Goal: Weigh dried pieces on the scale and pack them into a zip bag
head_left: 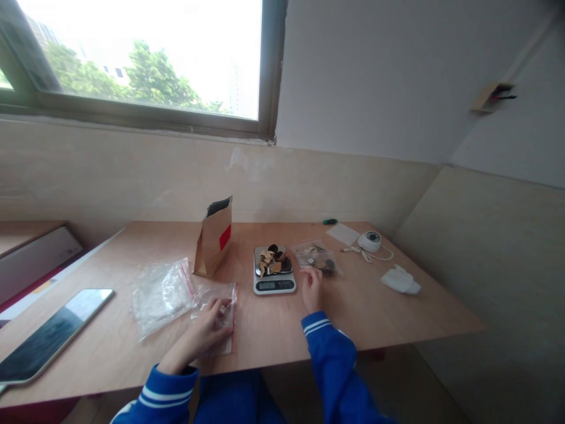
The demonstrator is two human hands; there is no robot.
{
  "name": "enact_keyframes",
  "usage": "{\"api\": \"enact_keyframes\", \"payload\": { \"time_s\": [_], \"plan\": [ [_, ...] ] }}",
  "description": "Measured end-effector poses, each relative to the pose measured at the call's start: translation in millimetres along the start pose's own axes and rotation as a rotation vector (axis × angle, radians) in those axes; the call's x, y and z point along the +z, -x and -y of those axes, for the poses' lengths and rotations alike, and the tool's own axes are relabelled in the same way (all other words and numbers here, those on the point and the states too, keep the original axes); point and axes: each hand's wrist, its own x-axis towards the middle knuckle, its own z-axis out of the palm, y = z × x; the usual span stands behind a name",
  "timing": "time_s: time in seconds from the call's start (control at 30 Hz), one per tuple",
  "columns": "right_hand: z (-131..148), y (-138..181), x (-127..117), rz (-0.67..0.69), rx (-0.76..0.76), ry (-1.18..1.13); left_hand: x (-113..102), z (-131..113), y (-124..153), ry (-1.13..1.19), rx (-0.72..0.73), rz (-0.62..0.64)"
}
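My left hand (209, 330) lies over an empty clear zip bag (227, 344) with a red seal strip, fingers curled and gripping its plastic near the strip. To the right, my right hand (312, 290) rests on the table with fingers bent in; nothing shows in them. Just left of it stands a small white digital scale (275, 287). Brown and dark dried pieces (273, 261), kind unclear, are heaped on its metal plate; the display is too small to read. Beyond my right fingers, a filled zip bag (318, 257) holds similar pieces.
A brown paper pouch (214, 238) with a red label stands behind the bags. More clear bags (161, 297) are stacked at left, near a tablet (55, 335). On the right are a white camera (369, 240) with cable, crumpled white tissue (401, 280), paper (343, 234) and a green object (329, 222).
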Motion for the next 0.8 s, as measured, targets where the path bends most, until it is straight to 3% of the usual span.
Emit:
{"api": "enact_keyframes", "payload": {
  "time_s": [0.23, 0.37, 0.47, 0.57, 0.8],
  "plan": [
    [21, 4, -7, 0.048, -0.019, -0.030, 15, 8, 3, -0.012, 0.089, -0.069],
    [51, 42, -13, 0.133, 0.049, -0.097, 22, 7, -1, -0.070, 0.089, -0.126],
    [83, 83, -12, 0.335, 0.115, -0.182, 27, 1, 3, -0.097, 0.113, -0.201],
    [113, 110, -6, 0.531, 0.126, -0.225, 32, -15, 13, -0.070, 0.221, -0.310],
    [144, 96, 5, 0.607, 0.168, -0.298, 40, -56, 19, -0.048, 0.467, -0.672]
  ]
}}
